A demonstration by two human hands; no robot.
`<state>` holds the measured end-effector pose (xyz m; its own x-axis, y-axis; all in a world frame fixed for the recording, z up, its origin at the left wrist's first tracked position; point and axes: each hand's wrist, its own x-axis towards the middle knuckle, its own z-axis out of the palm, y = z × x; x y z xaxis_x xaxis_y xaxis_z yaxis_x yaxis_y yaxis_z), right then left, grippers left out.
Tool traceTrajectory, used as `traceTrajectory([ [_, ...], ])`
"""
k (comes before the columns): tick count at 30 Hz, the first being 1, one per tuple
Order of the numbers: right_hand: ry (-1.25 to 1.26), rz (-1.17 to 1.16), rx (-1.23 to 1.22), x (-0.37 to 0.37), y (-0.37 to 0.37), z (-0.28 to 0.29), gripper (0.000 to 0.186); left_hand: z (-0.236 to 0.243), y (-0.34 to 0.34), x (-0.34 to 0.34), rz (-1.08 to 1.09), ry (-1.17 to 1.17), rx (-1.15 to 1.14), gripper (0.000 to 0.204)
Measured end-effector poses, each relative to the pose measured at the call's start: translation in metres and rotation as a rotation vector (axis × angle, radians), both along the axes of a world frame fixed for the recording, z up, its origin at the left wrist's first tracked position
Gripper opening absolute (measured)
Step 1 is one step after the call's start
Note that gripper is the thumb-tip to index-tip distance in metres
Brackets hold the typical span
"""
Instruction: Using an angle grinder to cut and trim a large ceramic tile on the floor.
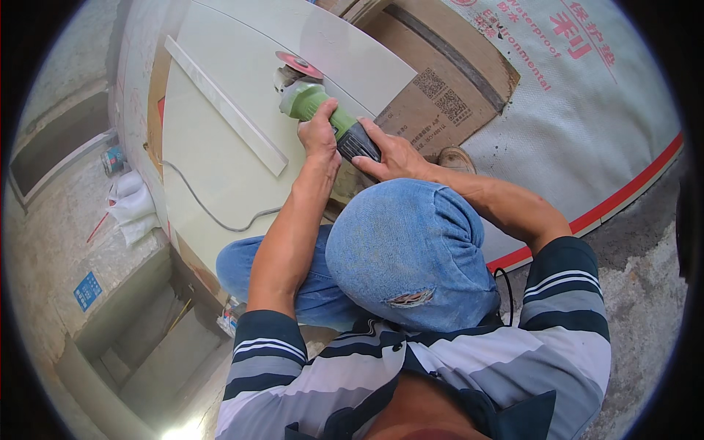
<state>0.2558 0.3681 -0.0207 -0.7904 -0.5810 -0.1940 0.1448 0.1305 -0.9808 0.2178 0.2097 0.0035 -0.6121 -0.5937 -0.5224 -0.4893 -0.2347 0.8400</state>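
Note:
An angle grinder (334,117) with a green and black body is held in both hands over a large pale tile (220,158). My left hand (320,132) wraps round the green front part, near the head. My right hand (392,155) grips the black rear end. The red disc (299,64) points away from me, at the grinder's far end, close to a seam line on the pale surface. Whether the disc touches the surface or spins, I cannot tell. To the left of the grinder lies a long, narrow pale strip (227,106).
Brown cardboard (447,73) lies at the far right, beside a silvery protective mat (587,125) with a red edge. A grey cable (213,213) curves over the tile at left. Further left are white bags (133,205), a small can (113,160) and a recessed pit (147,345).

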Motion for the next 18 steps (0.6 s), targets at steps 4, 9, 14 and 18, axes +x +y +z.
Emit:
traceTrajectory([
  [4,-0.016,0.024,0.018,0.001,0.002,-0.0023,0.077,-0.0015,0.0006,0.0016,0.0,0.004,0.014,0.023],
  [9,0.018,0.008,0.018,0.0038,0.0018,-0.0034,0.077,-0.0009,0.0027,0.0027,0.003,-0.006,0.02,0.025],
  [14,0.022,0.01,-0.006,0.0056,0.0057,-0.0032,0.077,0.0005,0.0061,0.0064,0.006,-0.019,-0.004,0.028],
  [18,-0.017,0.027,-0.011,0.0057,0.0073,-0.0018,0.077,-0.0006,0.0061,0.0068,0.014,-0.027,-0.006,0.028],
])
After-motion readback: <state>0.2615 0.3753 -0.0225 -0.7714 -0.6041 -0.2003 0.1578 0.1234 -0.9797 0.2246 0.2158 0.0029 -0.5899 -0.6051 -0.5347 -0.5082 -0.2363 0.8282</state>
